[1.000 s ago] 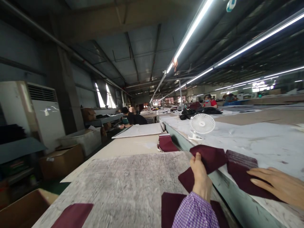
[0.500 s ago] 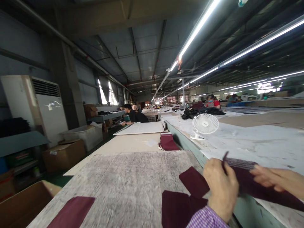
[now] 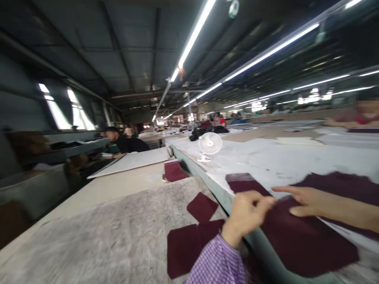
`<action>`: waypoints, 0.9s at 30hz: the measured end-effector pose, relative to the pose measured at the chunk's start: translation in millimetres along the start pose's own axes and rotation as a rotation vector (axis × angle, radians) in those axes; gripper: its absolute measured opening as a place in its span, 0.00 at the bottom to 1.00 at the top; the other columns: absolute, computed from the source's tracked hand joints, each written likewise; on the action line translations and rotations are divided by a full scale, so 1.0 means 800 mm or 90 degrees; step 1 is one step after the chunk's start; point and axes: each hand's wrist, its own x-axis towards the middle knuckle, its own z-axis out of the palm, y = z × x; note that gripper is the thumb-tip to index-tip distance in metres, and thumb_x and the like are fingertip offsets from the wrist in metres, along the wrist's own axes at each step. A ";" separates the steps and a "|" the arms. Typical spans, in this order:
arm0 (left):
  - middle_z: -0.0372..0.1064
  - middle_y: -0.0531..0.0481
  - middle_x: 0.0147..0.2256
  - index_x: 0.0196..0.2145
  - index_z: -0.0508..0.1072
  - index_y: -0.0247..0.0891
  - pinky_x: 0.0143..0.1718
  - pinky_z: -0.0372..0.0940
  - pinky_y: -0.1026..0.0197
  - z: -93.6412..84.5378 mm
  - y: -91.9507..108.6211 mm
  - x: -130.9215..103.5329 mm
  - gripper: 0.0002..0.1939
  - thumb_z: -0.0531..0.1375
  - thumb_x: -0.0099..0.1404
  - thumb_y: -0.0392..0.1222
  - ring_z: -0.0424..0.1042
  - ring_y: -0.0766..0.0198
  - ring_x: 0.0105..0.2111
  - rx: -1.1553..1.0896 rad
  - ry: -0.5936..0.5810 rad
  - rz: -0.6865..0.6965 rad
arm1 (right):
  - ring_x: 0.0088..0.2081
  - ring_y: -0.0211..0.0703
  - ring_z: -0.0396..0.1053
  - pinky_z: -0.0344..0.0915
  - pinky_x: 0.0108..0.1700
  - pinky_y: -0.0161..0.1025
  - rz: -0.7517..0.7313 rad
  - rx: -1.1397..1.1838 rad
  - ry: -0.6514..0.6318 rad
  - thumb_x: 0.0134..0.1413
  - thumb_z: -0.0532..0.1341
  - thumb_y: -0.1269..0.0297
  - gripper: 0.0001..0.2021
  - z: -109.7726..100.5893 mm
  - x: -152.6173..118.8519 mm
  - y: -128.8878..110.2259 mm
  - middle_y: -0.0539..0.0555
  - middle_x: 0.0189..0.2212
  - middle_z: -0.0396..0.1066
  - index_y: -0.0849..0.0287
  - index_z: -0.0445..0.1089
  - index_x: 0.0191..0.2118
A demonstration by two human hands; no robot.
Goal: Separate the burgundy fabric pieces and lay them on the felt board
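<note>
A long maroon fabric panel [image 3: 304,240] lies across the pale table's near edge, with a greyish striped band at its far end. My left hand [image 3: 247,215], in a purple checked cuff, is closed over the panel's left edge, thumb and forefinger together. Whatever they pinch is hidden. Just to the right, my right hand [image 3: 310,199] rests over the panel with its forefinger stretched out and thumb apart. Behind the right forearm spreads a darker maroon fabric piece [image 3: 340,185]. Left of my left hand, a small maroon piece [image 3: 203,208] and a larger maroon piece [image 3: 185,246] lie on the grey-streaked board.
A white fan [image 3: 210,143] stands on the long table [image 3: 254,157]. A gap runs between that table and the grey-streaked board [image 3: 118,232]. More maroon fabric [image 3: 174,170] lies farther along. One person [image 3: 130,142] is at left, another [image 3: 367,112] at far right.
The view has swung right. The maroon panel, held up between both hands before, now lies flatter on the table. My right hand's fingers have straightened over it.
</note>
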 end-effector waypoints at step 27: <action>0.71 0.50 0.37 0.42 0.78 0.48 0.41 0.62 0.62 0.080 -0.018 0.043 0.14 0.55 0.64 0.36 0.66 0.60 0.40 0.417 -0.159 0.176 | 0.29 0.42 0.72 0.64 0.33 0.35 -0.042 -0.246 0.027 0.54 0.54 0.67 0.13 -0.039 -0.032 0.005 0.56 0.29 0.75 0.63 0.74 0.39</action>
